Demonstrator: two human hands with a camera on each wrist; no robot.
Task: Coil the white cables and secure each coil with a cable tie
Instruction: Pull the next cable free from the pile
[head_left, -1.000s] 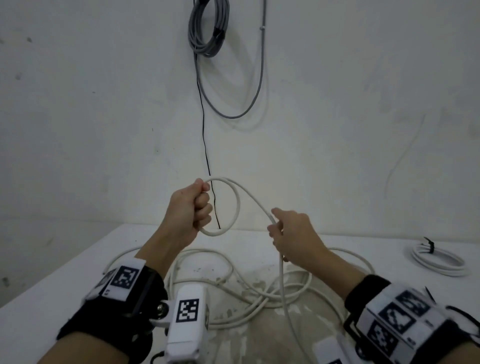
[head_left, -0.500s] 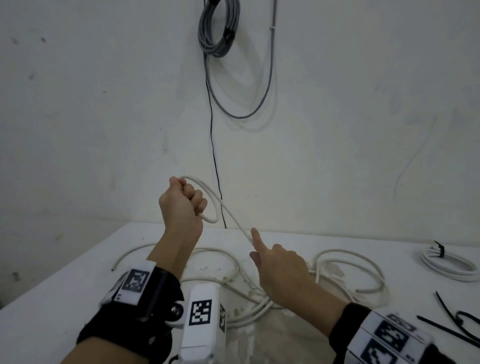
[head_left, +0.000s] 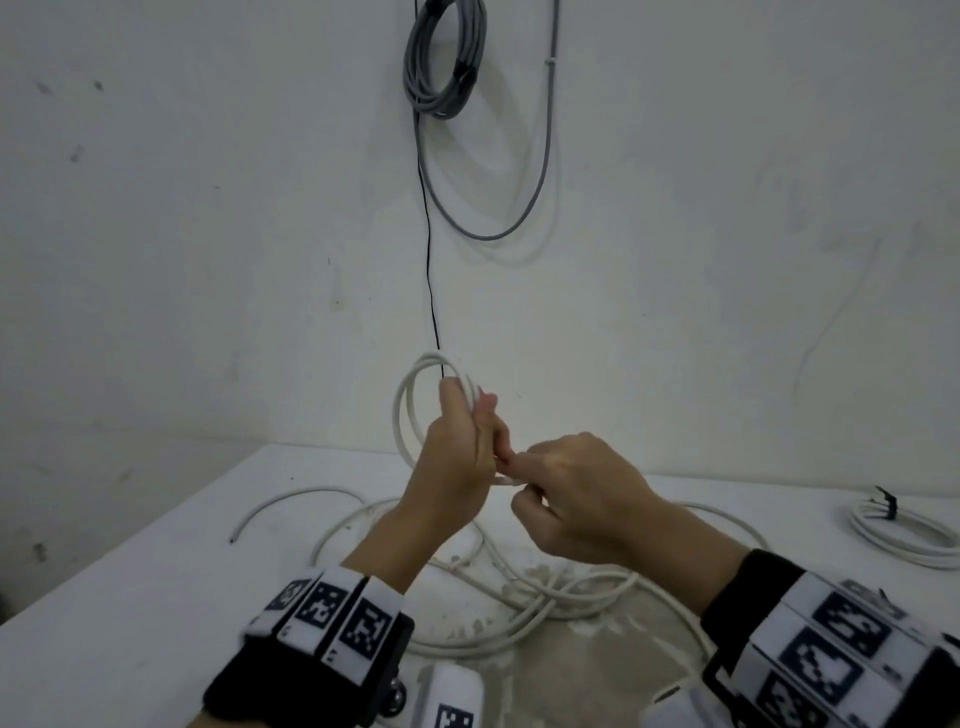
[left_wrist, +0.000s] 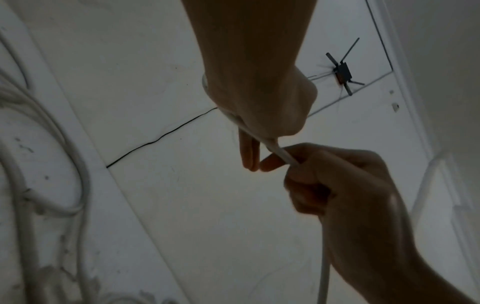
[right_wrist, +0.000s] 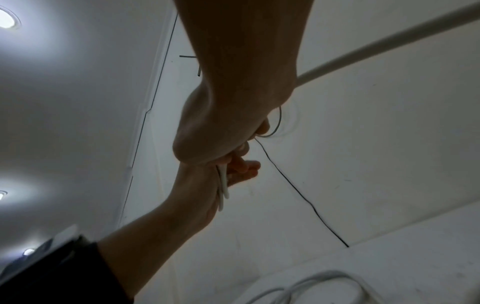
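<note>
A long white cable (head_left: 524, 597) lies in loose tangled loops on the white table (head_left: 130, 597). My left hand (head_left: 467, 415) is raised above the table and grips a small coil (head_left: 402, 415) of that cable, two or three loops standing upright. My right hand (head_left: 519, 470) is close against the left hand and pinches the cable strand (left_wrist: 283, 154) where it meets the coil. From the right hand the cable hangs down (left_wrist: 324, 277) toward the table. A finished white coil (head_left: 904, 535) bound with a black cable tie (head_left: 885, 501) lies at the far right.
The table's back edge meets a white wall (head_left: 208, 260). A grey cable bundle (head_left: 441, 62) hangs high on the wall, with a thin black wire (head_left: 430, 260) running down from it. One loose cable end (head_left: 234, 538) lies at the left of the table.
My right hand rose from the table and brought a new length of cable up to my left hand. The left hand turned, and its coil shows more loops.
</note>
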